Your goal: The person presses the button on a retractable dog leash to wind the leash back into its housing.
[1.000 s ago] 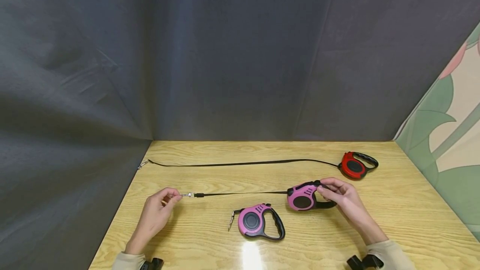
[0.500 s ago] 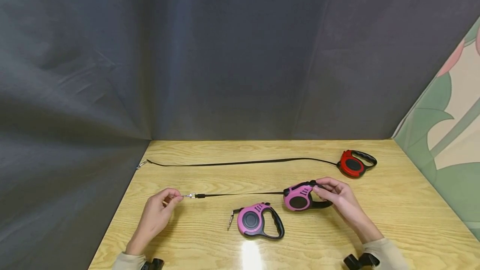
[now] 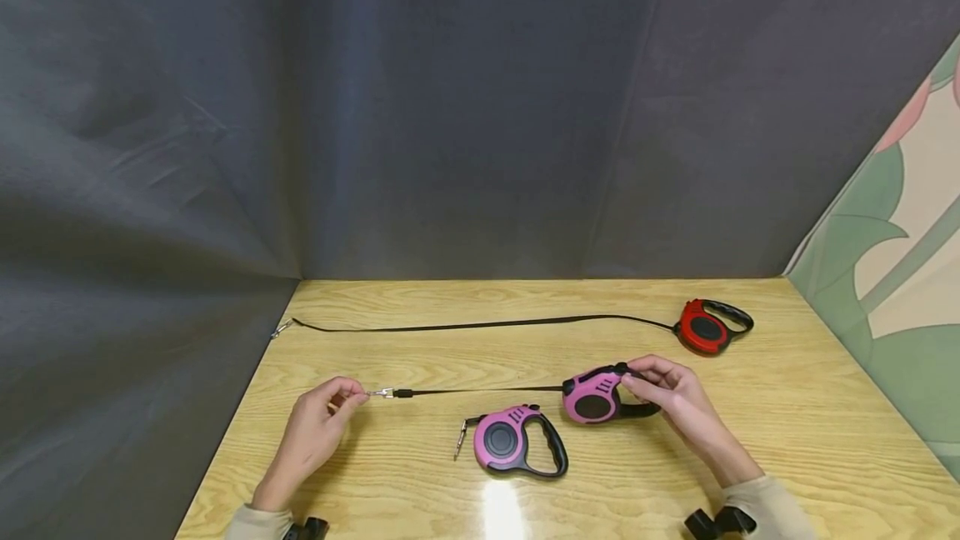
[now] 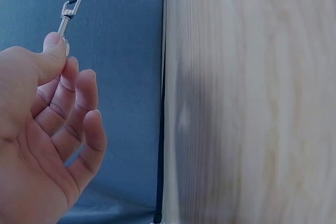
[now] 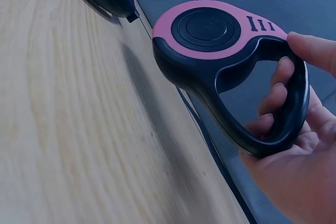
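Observation:
My left hand [image 3: 311,427] pinches the small metal snap hook [image 4: 64,24] between thumb and fingertips. From the hook a black strap [image 3: 487,389] runs nearly straight to a pink and black retractable dog leash [image 3: 588,400]. My right hand [image 3: 684,408] holds that leash by its black loop handle [image 5: 300,85], with fingers through the opening and the thumb on top. In the right wrist view the leash casing [image 5: 205,30] hangs above the table. A second pink retractable leash [image 3: 501,440] lies between my hands, nearer to me, its hook [image 3: 461,442] at its left.
Farther back, a red retractable leash [image 3: 705,332] lies at the right. Its black strap [image 3: 487,324] stretches leftward to a metal hook [image 3: 281,329] at the table's left edge. A dark curtain [image 3: 465,123] stands behind the wooden table [image 3: 810,440].
My right hand has moved slightly left with the pink leash, and the strap between my hands has become a little shorter. The left hand has stayed almost still, pinching the hook.

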`<state>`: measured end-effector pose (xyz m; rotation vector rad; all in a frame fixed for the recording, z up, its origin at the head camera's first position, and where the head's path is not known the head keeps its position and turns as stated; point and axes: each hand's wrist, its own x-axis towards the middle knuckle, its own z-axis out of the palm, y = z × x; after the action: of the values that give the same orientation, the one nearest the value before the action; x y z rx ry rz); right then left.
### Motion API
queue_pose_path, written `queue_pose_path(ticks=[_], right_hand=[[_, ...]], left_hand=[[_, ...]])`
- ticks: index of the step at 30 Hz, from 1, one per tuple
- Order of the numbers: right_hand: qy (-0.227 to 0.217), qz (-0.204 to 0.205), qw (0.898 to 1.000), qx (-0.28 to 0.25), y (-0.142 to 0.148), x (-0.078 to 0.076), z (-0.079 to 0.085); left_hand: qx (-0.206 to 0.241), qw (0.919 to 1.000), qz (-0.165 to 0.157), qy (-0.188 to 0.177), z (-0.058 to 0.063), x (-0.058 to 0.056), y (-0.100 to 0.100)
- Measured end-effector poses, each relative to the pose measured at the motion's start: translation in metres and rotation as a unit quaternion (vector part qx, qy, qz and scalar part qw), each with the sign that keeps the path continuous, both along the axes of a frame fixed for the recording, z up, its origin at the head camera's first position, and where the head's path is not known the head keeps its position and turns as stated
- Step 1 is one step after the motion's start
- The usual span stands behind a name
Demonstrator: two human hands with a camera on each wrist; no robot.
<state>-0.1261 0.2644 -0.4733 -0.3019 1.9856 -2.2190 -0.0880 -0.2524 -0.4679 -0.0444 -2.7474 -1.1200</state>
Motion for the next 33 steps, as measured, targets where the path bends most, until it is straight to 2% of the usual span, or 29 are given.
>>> queue_pose_path(ticks=[6,16,33], right_hand=[[-0.005,0.013,1.0,-0.001,-0.005,-0.001,-0.002],[-0.025,0.004,0.998,0.049,-0.011,0.0,0.002],[-0.032,0.01,0.998,0.061,-0.018,0.0,0.006]], left_hand=[[0.005,0.9999,-0.01,-0.002,-0.002,0.002,0.001],[0.003,0.9997,-0.023,-0.002,-0.003,0.001,0.007],[0.005,0.9993,-0.036,-0.005,-0.002,0.002,0.013]])
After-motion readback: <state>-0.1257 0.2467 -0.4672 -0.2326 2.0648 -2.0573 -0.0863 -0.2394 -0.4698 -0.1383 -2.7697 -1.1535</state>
